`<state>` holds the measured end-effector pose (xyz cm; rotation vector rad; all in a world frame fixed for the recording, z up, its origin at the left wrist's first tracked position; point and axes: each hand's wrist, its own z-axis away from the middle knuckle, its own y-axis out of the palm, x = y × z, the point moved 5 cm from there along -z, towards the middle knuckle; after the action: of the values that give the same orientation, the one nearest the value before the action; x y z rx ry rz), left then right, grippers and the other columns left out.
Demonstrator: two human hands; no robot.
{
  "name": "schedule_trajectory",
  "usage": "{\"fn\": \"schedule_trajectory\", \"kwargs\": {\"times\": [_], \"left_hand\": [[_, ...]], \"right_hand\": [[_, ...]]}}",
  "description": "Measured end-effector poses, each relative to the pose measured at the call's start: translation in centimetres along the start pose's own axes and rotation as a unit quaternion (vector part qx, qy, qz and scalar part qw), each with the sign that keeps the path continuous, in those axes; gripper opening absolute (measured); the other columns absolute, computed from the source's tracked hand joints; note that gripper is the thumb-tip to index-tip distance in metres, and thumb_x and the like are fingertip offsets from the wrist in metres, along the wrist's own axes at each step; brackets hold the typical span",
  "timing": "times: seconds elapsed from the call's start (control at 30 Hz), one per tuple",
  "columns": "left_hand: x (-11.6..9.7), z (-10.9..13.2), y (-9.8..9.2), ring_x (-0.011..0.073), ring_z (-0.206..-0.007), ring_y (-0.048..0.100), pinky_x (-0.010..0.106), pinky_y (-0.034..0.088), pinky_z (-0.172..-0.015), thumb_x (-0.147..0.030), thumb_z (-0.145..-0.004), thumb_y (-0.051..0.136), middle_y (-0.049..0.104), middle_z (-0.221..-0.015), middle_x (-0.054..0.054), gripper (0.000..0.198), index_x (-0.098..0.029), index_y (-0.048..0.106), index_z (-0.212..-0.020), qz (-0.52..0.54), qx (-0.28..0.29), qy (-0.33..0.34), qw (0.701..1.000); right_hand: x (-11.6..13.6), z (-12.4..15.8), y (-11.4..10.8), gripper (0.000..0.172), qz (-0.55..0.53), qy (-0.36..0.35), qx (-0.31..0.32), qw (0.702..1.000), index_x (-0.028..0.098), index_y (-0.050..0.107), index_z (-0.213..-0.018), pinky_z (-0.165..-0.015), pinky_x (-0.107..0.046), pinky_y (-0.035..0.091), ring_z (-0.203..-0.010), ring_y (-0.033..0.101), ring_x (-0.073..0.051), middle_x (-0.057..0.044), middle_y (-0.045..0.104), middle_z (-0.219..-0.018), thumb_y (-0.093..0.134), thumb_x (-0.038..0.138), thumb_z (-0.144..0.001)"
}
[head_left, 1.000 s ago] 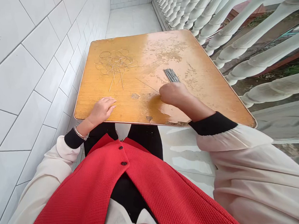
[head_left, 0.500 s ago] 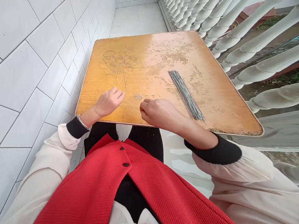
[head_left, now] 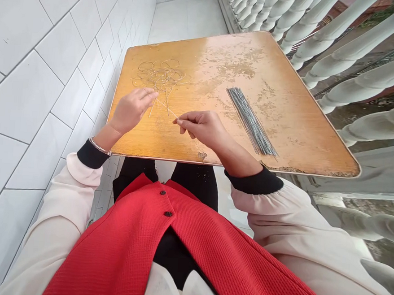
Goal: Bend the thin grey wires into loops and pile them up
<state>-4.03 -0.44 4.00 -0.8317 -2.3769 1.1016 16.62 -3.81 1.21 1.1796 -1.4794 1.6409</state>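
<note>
A thin straight wire (head_left: 167, 109) is stretched between my two hands above the worn wooden table (head_left: 286, 122). My right hand (head_left: 201, 126) pinches its near end between thumb and fingers. My left hand (head_left: 130, 109) closes its fingertips on the far end. Just beyond my left hand lies a pile of wire loops (head_left: 161, 75) bent into rings with straight tails. To the right of my right hand a bundle of straight dark wires (head_left: 251, 121) lies on the table, untouched.
A white tiled wall (head_left: 47, 65) runs close along the table's left side. A white balustrade (head_left: 326, 35) stands right of the table. My red vest and black trousers are below the table's near edge.
My right hand left the bundle of straight wires carrying one wire and came towards the middle. My left hand rose from the table's near edge and took the wire's other end.
</note>
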Motion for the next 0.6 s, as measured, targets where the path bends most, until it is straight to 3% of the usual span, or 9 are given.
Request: {"fn": "schedule_trajectory", "kwargs": {"times": [0.1, 0.17, 0.37, 0.6], "left_hand": [[1.2, 0.3, -1.3, 0.0197, -0.123, 0.066, 0.035, 0.054, -0.104, -0.035, -0.106, 0.039, 0.069, -0.135, 0.009, 0.038, -0.026, 0.060, -0.137, -0.028, -0.084, -0.067, 0.994], [1.0, 0.7, -1.5, 0.0220, -0.122, 0.067, 0.038, 0.055, -0.103, -0.035, -0.106, 0.039, 0.066, -0.142, 0.010, 0.041, -0.026, 0.057, -0.141, -0.042, -0.097, -0.085, 0.991], [-1.6, 0.3, 0.7, 0.0210, -0.109, 0.069, 0.037, 0.057, -0.092, -0.022, -0.106, 0.031, 0.066, -0.142, 0.012, 0.042, -0.021, 0.061, -0.136, -0.050, -0.006, 0.014, 0.999], [-1.5, -0.6, 0.7, 0.0231, -0.102, 0.067, 0.038, 0.054, -0.084, -0.028, -0.107, 0.030, 0.073, -0.106, 0.014, 0.040, -0.017, 0.069, -0.110, 0.006, 0.053, -0.012, 0.998]], "right_hand": [[0.4, 0.0, -0.3, 0.019, -0.054, 0.013, -0.010, 0.998, 0.015, 0.071, -0.069, -0.043, -0.023, 0.031, -0.044, 0.039, -0.004, -0.005, 0.073, -0.076, 0.063, 0.012, -0.086], [0.6, 0.1, -0.3, 0.021, -0.064, 0.021, -0.011, 0.998, 0.014, 0.070, -0.067, -0.043, -0.023, 0.029, -0.044, 0.038, -0.003, -0.004, 0.071, -0.073, 0.062, 0.012, -0.087], [0.5, 0.2, 0.2, 0.014, -0.061, 0.032, 0.010, 0.998, 0.014, 0.075, -0.076, -0.044, -0.025, 0.025, -0.044, 0.037, -0.005, 0.000, 0.062, -0.058, 0.065, 0.018, -0.085], [-0.1, 0.1, 0.3, 0.019, -0.069, 0.005, 0.018, 0.997, 0.014, 0.076, -0.077, -0.044, -0.025, 0.025, -0.046, 0.037, -0.006, -0.001, 0.064, -0.061, 0.072, 0.032, -0.081]]}}
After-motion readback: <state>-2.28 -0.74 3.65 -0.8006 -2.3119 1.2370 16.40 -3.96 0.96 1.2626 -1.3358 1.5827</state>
